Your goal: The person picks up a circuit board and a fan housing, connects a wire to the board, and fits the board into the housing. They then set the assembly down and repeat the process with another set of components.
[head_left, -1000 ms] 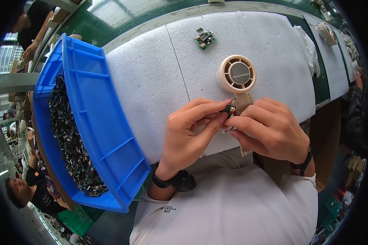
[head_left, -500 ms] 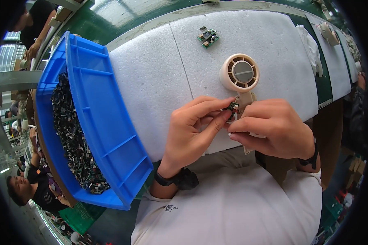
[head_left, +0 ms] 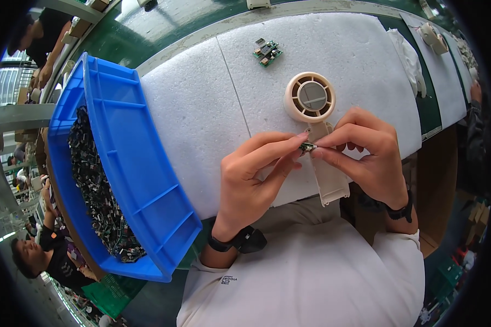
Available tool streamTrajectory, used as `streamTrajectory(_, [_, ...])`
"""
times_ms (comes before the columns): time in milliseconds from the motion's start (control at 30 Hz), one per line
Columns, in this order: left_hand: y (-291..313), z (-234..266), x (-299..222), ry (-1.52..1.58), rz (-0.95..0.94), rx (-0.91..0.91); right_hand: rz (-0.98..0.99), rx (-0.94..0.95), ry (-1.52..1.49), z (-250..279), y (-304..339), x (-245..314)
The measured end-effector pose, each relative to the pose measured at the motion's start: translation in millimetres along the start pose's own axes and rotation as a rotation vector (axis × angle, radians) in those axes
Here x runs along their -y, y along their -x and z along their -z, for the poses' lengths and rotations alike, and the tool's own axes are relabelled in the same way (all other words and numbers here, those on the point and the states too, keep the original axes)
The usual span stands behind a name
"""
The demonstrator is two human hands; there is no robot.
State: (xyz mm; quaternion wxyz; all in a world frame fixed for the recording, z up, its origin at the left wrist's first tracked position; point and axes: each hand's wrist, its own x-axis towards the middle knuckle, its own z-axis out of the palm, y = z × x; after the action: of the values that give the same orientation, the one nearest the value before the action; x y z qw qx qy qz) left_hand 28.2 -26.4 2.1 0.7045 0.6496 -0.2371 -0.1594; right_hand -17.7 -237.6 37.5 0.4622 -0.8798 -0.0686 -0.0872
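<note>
Between the fingertips of my left hand (head_left: 256, 171) and my right hand (head_left: 368, 147) is a small green circuit board (head_left: 306, 147). Both hands pinch it from opposite sides, so much of it is hidden. Beneath them lies a cream handheld fan, its round head (head_left: 311, 97) with a grey centre pointing away from me. Its handle (head_left: 328, 182) runs toward me and looks open like a shallow channel. Farther off on the white foam sheet rests another small cluster of green circuit boards (head_left: 268, 53), touched by neither hand.
A blue plastic bin (head_left: 142, 163) stands at the left, holding a heap of small dark circuit boards (head_left: 101, 191). White foam sheeting (head_left: 191, 98) covers the bench. A white cloth or glove (head_left: 406, 60) lies at its right edge. Other people work at the far left.
My right hand has drawn up and to the right, uncovering the fan's handle. The board has turned between my fingertips. The whole view has shifted slightly.
</note>
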Motion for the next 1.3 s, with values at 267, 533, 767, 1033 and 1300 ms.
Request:
streamTrajectory(267, [0, -2, 1, -0.143, -0.081, 0.001, 0.091, -0.018, 0.014, -3, 0, -5])
streamTrajectory(533, [1, -12, -7, -0.416, -0.266, -0.101, 0.033, -0.087, -0.01, -4, 4, 10])
streamTrajectory(767, [18, -39, -7, -0.812, -0.472, -0.382, -0.096, -0.283, -0.173, -31, 14, 26])
streamTrajectory(1033, [16, -46, -3, -0.919, -0.474, -0.435, -0.087, -0.381, -0.2, -46, 14, 26])
streamTrajectory(1300, [14, -37, -10, -0.893, -0.45, -0.403, 0.158, -0.257, 0.008, -5, -14, 9])
